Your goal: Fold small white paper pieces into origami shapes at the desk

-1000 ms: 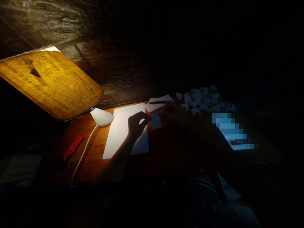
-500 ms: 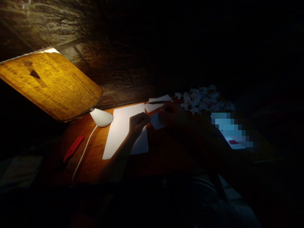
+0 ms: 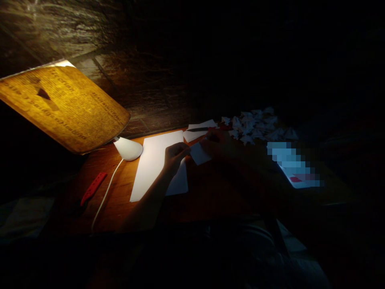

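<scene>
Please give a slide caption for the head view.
By a lamp, the left hand and right hand hold a small paper at a table.

One lamp [image 3: 128, 148], one large sheet [image 3: 152, 170], perhaps twelve folded papers [image 3: 255, 126].

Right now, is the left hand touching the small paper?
Touching. The head view shows the left hand pinching the small paper at its left edge, with no gap between them.

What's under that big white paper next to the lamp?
Only the wooden table shows around the big white paper; anything beneath is covered. The left hand, holding a small paper, hides part of its right edge.
</scene>
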`<state>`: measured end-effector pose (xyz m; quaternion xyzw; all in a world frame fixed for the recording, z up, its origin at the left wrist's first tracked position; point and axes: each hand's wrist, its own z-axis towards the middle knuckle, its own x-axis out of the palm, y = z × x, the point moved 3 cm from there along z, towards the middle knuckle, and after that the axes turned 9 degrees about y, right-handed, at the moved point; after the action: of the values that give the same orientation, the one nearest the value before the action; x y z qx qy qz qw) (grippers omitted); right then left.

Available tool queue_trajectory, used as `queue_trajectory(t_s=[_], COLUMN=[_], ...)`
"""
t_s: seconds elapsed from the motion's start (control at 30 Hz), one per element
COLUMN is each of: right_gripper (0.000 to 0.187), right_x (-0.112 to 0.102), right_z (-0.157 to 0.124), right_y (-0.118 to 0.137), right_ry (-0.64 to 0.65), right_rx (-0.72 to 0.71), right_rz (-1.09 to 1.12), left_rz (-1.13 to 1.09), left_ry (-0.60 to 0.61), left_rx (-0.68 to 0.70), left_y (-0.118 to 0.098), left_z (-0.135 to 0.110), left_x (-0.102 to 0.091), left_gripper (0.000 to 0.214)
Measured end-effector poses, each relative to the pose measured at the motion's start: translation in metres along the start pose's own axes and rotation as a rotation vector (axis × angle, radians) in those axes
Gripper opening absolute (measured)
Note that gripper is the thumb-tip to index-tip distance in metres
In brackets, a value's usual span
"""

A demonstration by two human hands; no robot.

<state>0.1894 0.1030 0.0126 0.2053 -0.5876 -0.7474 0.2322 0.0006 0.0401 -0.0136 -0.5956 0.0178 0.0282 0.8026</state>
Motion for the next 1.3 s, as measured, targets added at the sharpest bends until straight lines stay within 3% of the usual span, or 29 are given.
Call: queue_trajectory(t_s=[0.27, 0.37, 0.47, 0.57, 0.7, 0.83, 1.07, 1.3], right_gripper=[0.038, 0.033, 0.024, 0.02, 0.027, 0.04, 0.038, 0.036], right_x=[0.004, 0.002, 0.001, 0.001, 0.005, 0.012, 0.012, 0.012], right_z=[0.002, 0.0, 0.0, 0.001, 0.001, -0.003, -0.002, -0.004], right_y=[-0.003, -0.003, -0.001, -0.001, -0.005, -0.012, -0.013, -0.009], right_ry=[0.105, 0.073, 0.054, 0.119, 0.251, 0.366, 0.242, 0.287], right_rx=[0.105, 0.113, 0.116, 0.114, 0.106, 0.159, 0.115, 0.145], right_rz=[0.001, -0.08, -0.092, -0.086, -0.137, -0.177, -0.163, -0.203], left_rz=[-0.102, -0.132, -0.171, -0.166, -0.072, 0.081, 0.033, 0.062], left_ry=[-0.088, -0.094, -0.054, 0.009, 0.134, 0.196, 0.049, 0.086], left_rx=[-0.007, -0.022, -0.077, -0.116, -0.178, -0.147, -0.125, -0.15], left_y=[0.003, 0.003, 0.004, 0.003, -0.001, -0.007, -0.002, -0.005], left_z=[0.002, 0.003, 0.004, 0.002, -0.001, -0.002, -0.001, -0.001], left_x=[-0.001, 0.001, 0.003, 0.005, 0.009, 0.015, 0.01, 0.01], left_gripper=[0.022, 0.025, 0.028, 0.032, 0.041, 0.049, 0.051, 0.044])
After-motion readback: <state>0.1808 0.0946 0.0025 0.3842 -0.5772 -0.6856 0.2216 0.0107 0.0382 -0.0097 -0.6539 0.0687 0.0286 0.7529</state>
